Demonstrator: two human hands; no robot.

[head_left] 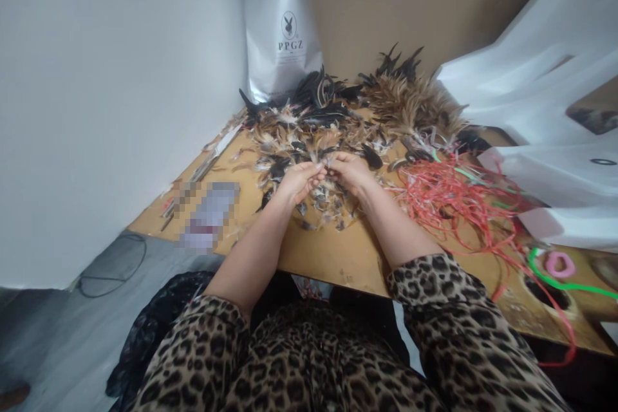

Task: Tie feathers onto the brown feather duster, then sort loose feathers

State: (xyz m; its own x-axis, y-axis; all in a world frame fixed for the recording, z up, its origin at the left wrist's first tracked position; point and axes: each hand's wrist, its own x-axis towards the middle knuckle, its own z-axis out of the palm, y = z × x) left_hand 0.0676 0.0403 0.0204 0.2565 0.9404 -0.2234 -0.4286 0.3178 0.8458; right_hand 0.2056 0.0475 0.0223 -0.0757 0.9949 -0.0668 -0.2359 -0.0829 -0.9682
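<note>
My left hand (302, 181) and my right hand (350, 171) meet over the middle of the table, fingertips pinched close together. Between them a small brown feather (317, 153) seems to stick up from the pinch; its lower end is hidden by the fingers. Loose brown, white and black feathers (333, 207) are scattered under and around both hands. Just beyond lies a heap of long black feathers (318, 93). Farther right stands a thick bunch of brown feathers (410, 103).
A tangle of red plastic strips (451, 206) lies right of my right arm, near white sewing-machine-like equipment (545, 174). A pink ring (560, 264) and green strip (579, 284) sit at the right. A silver bag (282, 32) stands behind; a blurred-out flat object (210, 212) lies left.
</note>
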